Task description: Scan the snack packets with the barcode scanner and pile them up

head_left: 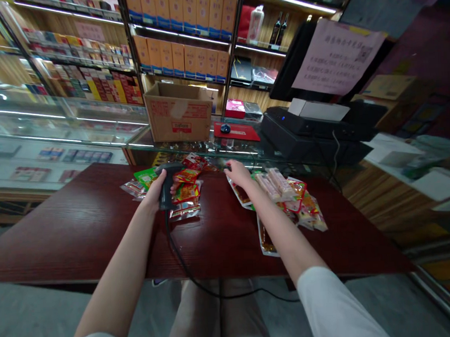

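Note:
My left hand (pixel 157 190) is wrapped round the grip of a black barcode scanner (pixel 168 185), whose cable (pixel 184 259) trails down toward me off the dark red table (pixel 74 229). The scanner's head sits over a pile of red and green snack packets (pixel 184 190). My right hand (pixel 238 173) reaches forward at the far edge of the table, fingers curled downward beside a second heap of snack packets (pixel 285 193). What the right fingers hold, if anything, is hidden.
A glass counter (pixel 96 129) runs behind the table, with a cardboard box (pixel 180 113), a red mouse pad with a mouse (pixel 236 130) and a black till with a printer (pixel 313 130) on it. Shelves of boxed goods (pixel 182 36) fill the back wall.

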A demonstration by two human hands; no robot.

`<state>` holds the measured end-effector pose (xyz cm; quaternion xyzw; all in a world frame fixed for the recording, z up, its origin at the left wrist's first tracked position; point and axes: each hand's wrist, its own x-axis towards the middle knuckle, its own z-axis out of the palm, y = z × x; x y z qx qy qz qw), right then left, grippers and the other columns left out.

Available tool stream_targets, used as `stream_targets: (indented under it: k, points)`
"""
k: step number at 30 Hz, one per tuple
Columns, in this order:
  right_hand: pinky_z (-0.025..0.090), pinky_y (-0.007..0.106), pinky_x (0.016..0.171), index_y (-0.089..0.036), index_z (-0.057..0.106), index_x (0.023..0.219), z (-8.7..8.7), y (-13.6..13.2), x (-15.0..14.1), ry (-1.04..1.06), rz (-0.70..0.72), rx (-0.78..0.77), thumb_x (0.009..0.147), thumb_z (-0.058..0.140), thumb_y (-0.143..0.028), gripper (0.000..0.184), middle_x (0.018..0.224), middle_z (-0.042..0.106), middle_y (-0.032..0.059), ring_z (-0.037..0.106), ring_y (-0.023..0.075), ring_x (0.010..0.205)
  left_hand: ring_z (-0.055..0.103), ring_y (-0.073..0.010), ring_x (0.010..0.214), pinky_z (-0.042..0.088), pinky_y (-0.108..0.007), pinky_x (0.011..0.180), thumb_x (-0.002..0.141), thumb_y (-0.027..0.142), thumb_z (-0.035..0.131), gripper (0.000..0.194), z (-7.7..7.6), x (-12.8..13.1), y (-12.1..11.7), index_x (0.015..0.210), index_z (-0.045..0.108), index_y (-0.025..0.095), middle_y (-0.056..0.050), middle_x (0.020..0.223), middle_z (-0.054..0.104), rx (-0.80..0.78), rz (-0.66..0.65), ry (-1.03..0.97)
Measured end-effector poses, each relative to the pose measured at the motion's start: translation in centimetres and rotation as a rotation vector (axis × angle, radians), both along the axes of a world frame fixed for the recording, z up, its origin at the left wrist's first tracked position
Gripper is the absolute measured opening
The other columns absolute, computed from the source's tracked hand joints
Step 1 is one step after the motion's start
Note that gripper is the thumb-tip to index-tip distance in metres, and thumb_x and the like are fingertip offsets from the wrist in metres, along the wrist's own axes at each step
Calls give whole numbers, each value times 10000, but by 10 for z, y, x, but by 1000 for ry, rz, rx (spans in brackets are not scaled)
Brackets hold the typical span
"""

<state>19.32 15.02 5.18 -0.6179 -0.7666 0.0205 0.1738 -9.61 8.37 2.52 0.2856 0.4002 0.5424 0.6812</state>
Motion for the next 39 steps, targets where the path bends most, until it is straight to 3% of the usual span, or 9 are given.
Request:
stream_targets:
  k: [6, 11, 14, 18, 24, 28, 31, 33, 39]
  points:
    - [473, 342, 859, -170, 582, 1203, -43, 61, -51, 8, -82, -170, 927, 549, -367, 341, 1190, 662, 127, 617, 236, 1062, 471, -82, 409, 393, -164, 368, 893, 539, 530, 424, -10, -7, 4, 891, 629, 127, 6, 530, 498, -34, -53, -44]
    - [432, 378, 935, -183, 655, 1041, -63, 60, -53, -33, -66, -110, 935, 548, -317, 202, 1223, 612, 133, 540, 248, 1149, 470, -74, 415, 394, -159, 365, 903, 499, 541, 378, -6, -2, 1, 933, 624, 131, -2, 583, 537, -25, -40, -57]
    - [412, 395, 948, -187, 624, 1109, -70, 54, -55, -42, -31, -33, 958, 501, -278, 215, 1245, 587, 139, 529, 249, 1149, 472, -71, 423, 395, -154, 367, 908, 455, 554, 341, 1, 4, -1, 949, 620, 123, 0, 594, 539, -15, -5, -66]
    - [386, 408, 965, -163, 558, 1228, -69, 54, -68, -16, 6, 66, 935, 549, -325, 335, 1208, 630, 142, 559, 265, 1127, 464, -65, 423, 390, -150, 369, 936, 447, 505, 351, 3, 3, -3, 953, 620, 115, -5, 604, 544, -37, 11, -93]
    - [399, 356, 936, -193, 669, 1017, -52, 51, -73, -2, 66, -30, 978, 421, -265, 261, 1095, 706, 79, 621, 224, 1047, 440, -71, 404, 397, -176, 378, 880, 571, 538, 471, -1, -4, -3, 867, 621, 108, 6, 543, 499, -64, -79, -79]
    - [427, 318, 913, -196, 608, 1192, -49, 23, -51, 0, 151, -147, 940, 508, -334, 304, 1210, 654, 96, 607, 223, 1089, 422, -70, 393, 365, -179, 356, 868, 598, 538, 498, -5, -3, 1, 841, 612, 106, 14, 524, 479, -55, -75, -87]
    - [395, 372, 995, -160, 512, 1342, -54, -5, -30, -134, 190, -211, 892, 590, -420, 525, 1343, 548, 171, 515, 289, 1240, 427, -73, 391, 351, -180, 346, 862, 591, 553, 485, -8, -2, 3, 864, 611, 109, 17, 529, 488, -38, -39, -88]
    - [369, 413, 1028, -132, 500, 1355, -55, -21, -18, -212, 145, -228, 907, 568, -437, 547, 1352, 521, 208, 482, 321, 1278, 437, -75, 397, 361, -182, 354, 859, 583, 565, 476, -9, -1, 3, 886, 614, 110, 16, 538, 497, -30, -41, -92]
    - [332, 402, 1091, -148, 500, 1352, -37, -48, 6, -296, 205, -374, 904, 600, -237, 468, 1404, 512, 177, 489, 279, 1311, 465, -76, 416, 381, -179, 372, 853, 569, 585, 459, -7, -1, -2, 881, 601, 110, 12, 560, 511, -29, -68, -84]
